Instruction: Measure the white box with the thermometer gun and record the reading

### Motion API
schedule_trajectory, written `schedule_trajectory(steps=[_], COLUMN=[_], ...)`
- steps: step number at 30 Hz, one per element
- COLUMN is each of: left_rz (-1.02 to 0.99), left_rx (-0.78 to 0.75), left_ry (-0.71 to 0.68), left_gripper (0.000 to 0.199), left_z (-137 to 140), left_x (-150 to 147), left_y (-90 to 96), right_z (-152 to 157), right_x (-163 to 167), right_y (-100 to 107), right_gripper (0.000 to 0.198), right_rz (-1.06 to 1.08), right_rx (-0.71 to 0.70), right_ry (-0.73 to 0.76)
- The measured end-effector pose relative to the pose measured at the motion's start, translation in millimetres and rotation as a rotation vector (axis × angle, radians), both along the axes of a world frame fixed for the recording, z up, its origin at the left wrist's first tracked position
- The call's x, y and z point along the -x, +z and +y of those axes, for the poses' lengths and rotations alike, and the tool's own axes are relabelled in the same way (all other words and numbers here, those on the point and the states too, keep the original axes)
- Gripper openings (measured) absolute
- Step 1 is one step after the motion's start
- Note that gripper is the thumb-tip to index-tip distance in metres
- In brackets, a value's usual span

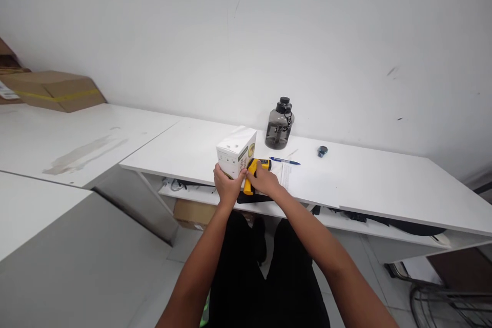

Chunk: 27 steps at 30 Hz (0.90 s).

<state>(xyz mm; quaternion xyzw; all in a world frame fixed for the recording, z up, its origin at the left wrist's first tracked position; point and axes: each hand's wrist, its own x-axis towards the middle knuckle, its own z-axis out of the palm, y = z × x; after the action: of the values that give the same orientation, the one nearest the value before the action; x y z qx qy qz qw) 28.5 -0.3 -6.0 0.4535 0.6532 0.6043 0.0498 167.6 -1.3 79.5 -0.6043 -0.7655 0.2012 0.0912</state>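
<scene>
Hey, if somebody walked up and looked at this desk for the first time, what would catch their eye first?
Probably the yellow handheld device at the near edge of the white desk, gripped by the right hand, right beside the white box that the left hand steadies. Next, the dark water jug standing behind them by the wall, with a blue pen lying to its right on the desk.

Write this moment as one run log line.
left hand: holds white box | right hand: grips yellow tool | desk: bottle, pen
</scene>
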Motion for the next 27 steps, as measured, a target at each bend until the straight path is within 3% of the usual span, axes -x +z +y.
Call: schedule_trajectory(steps=[3, 7, 11, 15, 19, 21, 23, 25, 27], left_rz=[0.021, 0.045, 0.064, 0.075, 0.087, 0.087, 0.09, 0.095, 0.096], left_rx=[0.009, 0.005, -0.009, -0.011, -0.022, -0.017, -0.012, -0.011, -0.011], left_ry=[0.012, 0.067, 0.099, 0.112, 0.124, 0.137, 0.155, 0.162, 0.16], left_gripper=[0.094, 0.092, 0.092, 0.092, 0.092, 0.093, 0.094, 0.095, 0.094], left_z=[1.4, 5.0, 7.5, 7.4, 8.0, 9.1, 10.3, 11.1, 11.5], left_x=[0.8, 1.1, 0.2, 0.5, 1.2, 1.5, 1.8, 2.2, 2.6], left_y=[-1.6, -3.1, -3.6, -5.2, -8.2, -10.0, -11.7, -13.4, -15.1], right_z=[12.8, 41.4, 64.7, 72.9, 69.8, 65.5, 60.6, 56.5, 54.0], right_x=[-34.2, -104.4, -151.2, -158.5, -153.4, -150.9, -149.1, -148.0, -147.5], right_y=[0.1, -2.6, -11.3, -17.7, -18.6, -20.9, -26.7, -34.7, -41.6], right_gripper=[0.063, 0.051, 0.042, 0.035, 0.036, 0.038, 0.045, 0.051, 0.051], right_rz=[0.044, -0.096, -0.202, -0.204, 0.086, 0.33, 0.527, 0.655, 0.713], right_rx=[-0.058, -0.151, -0.086, -0.133, -0.277, -0.271, -0.244, -0.216, -0.19], right_ry=[-0.071, -0.312, -0.226, -0.137, -0.225, -0.245, -0.175, -0.117, -0.15])
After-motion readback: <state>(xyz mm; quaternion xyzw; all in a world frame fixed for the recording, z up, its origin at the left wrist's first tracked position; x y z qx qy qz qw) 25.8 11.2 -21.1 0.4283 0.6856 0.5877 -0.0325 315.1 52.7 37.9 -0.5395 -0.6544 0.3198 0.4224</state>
